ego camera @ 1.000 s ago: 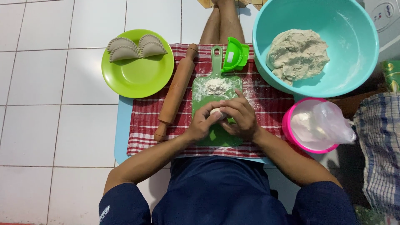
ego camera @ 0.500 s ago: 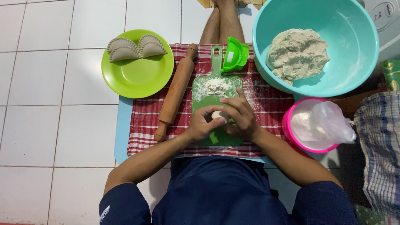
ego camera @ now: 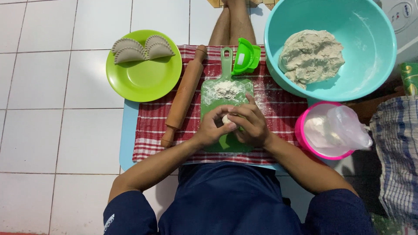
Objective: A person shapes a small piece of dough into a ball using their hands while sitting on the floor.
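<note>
Both hands meet over a green cutting board point(ego camera: 230, 146) that lies on a red checked cloth point(ego camera: 150, 135). My left hand point(ego camera: 212, 128) and my right hand point(ego camera: 249, 125) cup a small pale ball of dough point(ego camera: 226, 119) between the fingers. A little heap of flour point(ego camera: 226, 90) sits on the far part of the board. A wooden rolling pin point(ego camera: 183, 95) lies on the cloth just left of the board. A green dumpling press point(ego camera: 246, 57) rests beyond the board's handle.
A lime plate point(ego camera: 143, 80) at the left holds three shaped dumplings point(ego camera: 140, 49). A big turquoise basin point(ego camera: 370, 56) with a dough mass point(ego camera: 310, 56) stands at the right. A pink bowl point(ego camera: 302, 135) with a plastic bag is nearer. Bare legs stretch beyond the cloth.
The fingers of both hands have shifted slightly around the dough ball, which now shows more between them. Everything else stays in place.
</note>
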